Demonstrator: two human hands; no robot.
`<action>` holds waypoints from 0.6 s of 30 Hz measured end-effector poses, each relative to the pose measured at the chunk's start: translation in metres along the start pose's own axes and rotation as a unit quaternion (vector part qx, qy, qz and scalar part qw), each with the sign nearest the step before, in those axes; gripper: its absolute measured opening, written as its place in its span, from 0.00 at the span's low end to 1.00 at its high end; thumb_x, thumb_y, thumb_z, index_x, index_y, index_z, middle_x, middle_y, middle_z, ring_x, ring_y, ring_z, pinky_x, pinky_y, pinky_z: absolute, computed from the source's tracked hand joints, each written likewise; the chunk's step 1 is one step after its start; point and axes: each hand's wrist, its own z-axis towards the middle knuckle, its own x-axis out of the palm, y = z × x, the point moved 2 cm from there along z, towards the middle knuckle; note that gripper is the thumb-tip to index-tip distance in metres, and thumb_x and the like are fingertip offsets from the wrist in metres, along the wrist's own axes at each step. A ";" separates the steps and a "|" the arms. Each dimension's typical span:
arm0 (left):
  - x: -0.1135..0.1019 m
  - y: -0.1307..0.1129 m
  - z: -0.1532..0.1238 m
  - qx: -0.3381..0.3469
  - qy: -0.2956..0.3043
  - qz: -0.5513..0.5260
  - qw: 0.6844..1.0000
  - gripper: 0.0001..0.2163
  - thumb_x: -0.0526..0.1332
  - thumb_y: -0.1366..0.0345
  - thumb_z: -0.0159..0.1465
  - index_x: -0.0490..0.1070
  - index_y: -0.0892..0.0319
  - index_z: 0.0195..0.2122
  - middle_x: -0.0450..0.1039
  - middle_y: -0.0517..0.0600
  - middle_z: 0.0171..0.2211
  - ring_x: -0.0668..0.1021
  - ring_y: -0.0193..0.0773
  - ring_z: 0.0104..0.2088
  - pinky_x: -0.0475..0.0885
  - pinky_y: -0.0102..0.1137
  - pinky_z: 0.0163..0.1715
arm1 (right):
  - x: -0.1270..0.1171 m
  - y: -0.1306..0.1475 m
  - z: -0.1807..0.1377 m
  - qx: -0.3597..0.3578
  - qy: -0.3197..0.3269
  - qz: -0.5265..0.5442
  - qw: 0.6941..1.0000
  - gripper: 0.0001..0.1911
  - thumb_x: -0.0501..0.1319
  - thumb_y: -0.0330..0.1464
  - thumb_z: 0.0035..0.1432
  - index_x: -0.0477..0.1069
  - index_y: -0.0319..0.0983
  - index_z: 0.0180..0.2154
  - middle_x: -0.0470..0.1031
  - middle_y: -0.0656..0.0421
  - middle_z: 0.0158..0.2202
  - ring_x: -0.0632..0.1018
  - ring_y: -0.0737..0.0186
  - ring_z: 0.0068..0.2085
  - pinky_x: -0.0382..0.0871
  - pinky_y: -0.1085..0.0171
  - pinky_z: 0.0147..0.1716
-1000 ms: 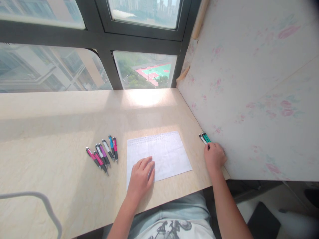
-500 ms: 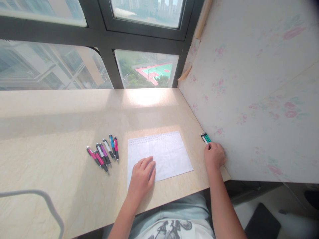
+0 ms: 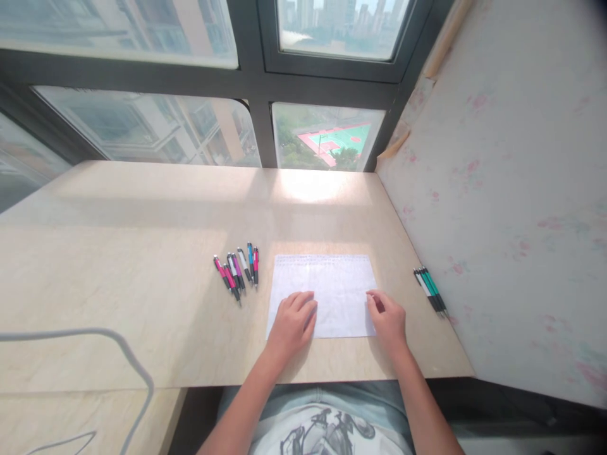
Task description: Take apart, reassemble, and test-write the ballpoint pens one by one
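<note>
A white sheet of paper (image 3: 332, 278) with rows of faint writing along its top lies on the table before me. My left hand (image 3: 291, 322) rests on its lower left part, fingers loosely bent and lying on the sheet. At the right edge of the paper is my right hand (image 3: 389, 319), its fingers curled and the thumb close to the forefinger; I see nothing held in it. Beside the wall, to the right, lies a row of white and green pens (image 3: 430, 292). Several pink, purple, white and blue pens (image 3: 236, 272) lie left of the sheet.
A grey cable (image 3: 123, 344) loops across the left of the wooden table (image 3: 118, 265). The papered wall (image 3: 512, 208) bounds the right side, and a dark-framed window (image 3: 256, 126) stands behind. The table's front edge runs just before my body.
My right hand has let go of the pens by the wall and moved left to the paper's edge. My left hand stays on the sheet. The view has shifted left.
</note>
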 end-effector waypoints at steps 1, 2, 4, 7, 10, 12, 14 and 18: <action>0.000 0.000 -0.001 -0.003 -0.002 -0.009 1.000 0.13 0.56 0.71 0.64 0.73 0.55 0.47 0.73 0.55 0.53 0.72 0.48 0.53 0.68 0.46 0.52 | 0.003 0.001 -0.001 0.005 0.006 0.010 1.000 0.16 0.56 0.40 0.59 0.77 0.37 0.36 0.80 0.53 0.33 0.78 0.57 0.32 0.70 0.62 0.34; 0.001 0.000 -0.001 -0.004 -0.006 -0.021 1.000 0.13 0.56 0.72 0.64 0.73 0.55 0.48 0.73 0.55 0.52 0.72 0.48 0.53 0.68 0.47 0.52 | 0.004 0.000 -0.002 0.009 0.009 0.018 1.000 0.16 0.56 0.41 0.59 0.77 0.37 0.36 0.80 0.53 0.32 0.78 0.57 0.31 0.70 0.62 0.34; 0.000 0.001 -0.002 -0.014 -0.023 -0.061 0.998 0.13 0.56 0.72 0.64 0.73 0.55 0.48 0.74 0.56 0.51 0.73 0.47 0.52 0.69 0.46 0.52 | 0.002 -0.003 -0.002 0.026 0.003 0.040 0.999 0.17 0.57 0.42 0.58 0.78 0.36 0.36 0.80 0.54 0.31 0.78 0.57 0.31 0.70 0.62 0.33; -0.011 0.009 -0.002 -0.062 -0.081 -0.129 0.986 0.11 0.56 0.69 0.64 0.74 0.56 0.45 0.75 0.55 0.50 0.75 0.44 0.51 0.71 0.42 0.51 | -0.003 -0.011 -0.003 0.063 -0.021 0.077 0.995 0.19 0.58 0.44 0.57 0.78 0.36 0.37 0.80 0.53 0.32 0.78 0.57 0.31 0.71 0.62 0.31; -0.037 0.033 -0.003 -0.154 -0.163 -0.134 0.965 0.10 0.56 0.65 0.65 0.74 0.57 0.44 0.76 0.55 0.47 0.78 0.42 0.46 0.74 0.37 0.44 | -0.006 -0.018 -0.004 0.089 -0.039 0.102 0.990 0.20 0.60 0.46 0.55 0.78 0.36 0.37 0.80 0.53 0.32 0.78 0.56 0.31 0.71 0.63 0.30; -0.061 0.057 -0.005 -0.237 -0.196 -0.076 0.948 0.11 0.56 0.64 0.64 0.73 0.58 0.45 0.77 0.55 0.44 0.79 0.41 0.39 0.74 0.36 0.41 | -0.005 -0.021 -0.004 0.097 -0.039 0.115 0.988 0.21 0.60 0.46 0.55 0.77 0.36 0.38 0.80 0.53 0.32 0.78 0.56 0.32 0.71 0.63 0.30; -0.084 0.081 -0.009 -0.318 -0.207 0.019 0.925 0.12 0.56 0.65 0.62 0.73 0.59 0.45 0.77 0.55 0.42 0.79 0.42 0.37 0.73 0.36 0.42 | -0.005 -0.021 -0.004 0.098 -0.037 0.123 0.987 0.21 0.60 0.46 0.55 0.77 0.36 0.37 0.80 0.53 0.32 0.78 0.56 0.32 0.71 0.63 0.30; -0.110 0.114 -0.013 -0.409 -0.119 0.153 0.892 0.14 0.55 0.62 0.62 0.71 0.60 0.47 0.74 0.58 0.45 0.78 0.43 0.38 0.70 0.35 0.41 | -0.004 -0.021 -0.004 0.096 -0.041 0.124 0.987 0.20 0.60 0.46 0.55 0.77 0.36 0.38 0.80 0.53 0.32 0.78 0.57 0.31 0.71 0.62 0.31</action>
